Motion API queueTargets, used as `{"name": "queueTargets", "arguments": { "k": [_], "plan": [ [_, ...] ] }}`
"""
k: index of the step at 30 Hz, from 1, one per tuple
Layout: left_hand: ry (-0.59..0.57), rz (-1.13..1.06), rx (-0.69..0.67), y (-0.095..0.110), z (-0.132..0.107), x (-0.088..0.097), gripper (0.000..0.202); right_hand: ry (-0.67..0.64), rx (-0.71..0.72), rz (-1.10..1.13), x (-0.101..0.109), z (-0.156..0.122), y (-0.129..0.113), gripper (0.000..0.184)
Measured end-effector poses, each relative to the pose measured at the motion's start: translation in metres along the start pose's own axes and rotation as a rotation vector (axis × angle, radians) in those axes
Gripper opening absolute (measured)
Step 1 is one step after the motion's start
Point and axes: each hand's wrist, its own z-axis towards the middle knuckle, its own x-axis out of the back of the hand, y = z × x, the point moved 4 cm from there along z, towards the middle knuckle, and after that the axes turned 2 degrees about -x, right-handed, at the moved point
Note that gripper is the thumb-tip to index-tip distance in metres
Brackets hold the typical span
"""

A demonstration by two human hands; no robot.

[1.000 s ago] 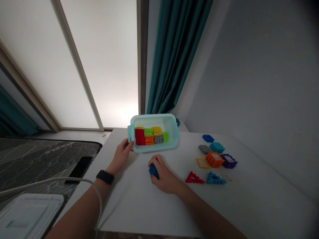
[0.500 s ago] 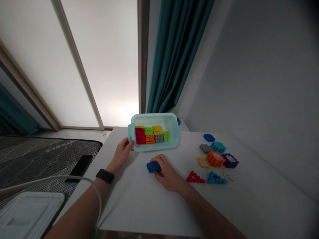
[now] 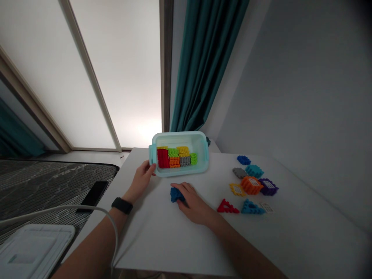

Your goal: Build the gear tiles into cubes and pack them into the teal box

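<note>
A pale turquoise plastic box [image 3: 203,162] stands on the white table [image 3: 162,232], holding several toothed blocks in red, green, yellow, orange and grey. My left hand [image 3: 142,180], with a black watch on its wrist, grips the box's near left corner. My right hand [image 3: 190,201] lies over a dark blue toothed block [image 3: 174,194] on the table just in front of the box, fingers curled on it.
Loose blocks lie to the right: blue [image 3: 243,159], grey [image 3: 238,173], teal [image 3: 254,171], orange [image 3: 250,185], purple [image 3: 269,187], yellow [image 3: 236,189], a red triangle [image 3: 227,207] and a blue triangle [image 3: 251,208]. A white lid [image 3: 31,248] and black phone [image 3: 93,194] sit at left.
My right hand has turned the dark blue block over and pushed it flat on the table, slightly further from me. My left hand has stayed on the box.
</note>
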Motion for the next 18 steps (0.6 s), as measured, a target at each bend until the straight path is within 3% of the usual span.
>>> {"name": "queueTargets", "arguments": {
  "k": [9,14,18],
  "plan": [
    [-0.01,-0.008,-0.004,-0.001,-0.001,0.0,0.037,0.022,0.005,0.054,0.003,-0.001,-0.001,0.068],
    [-0.006,-0.003,-0.003,-0.001,0.0,0.001,0.039,0.14,-0.046,0.175,0.006,-0.002,0.001,0.07],
    [-0.014,-0.009,-0.003,-0.001,0.001,0.001,0.039,0.216,-0.12,0.243,0.01,-0.003,0.001,0.06]
  ]
}}
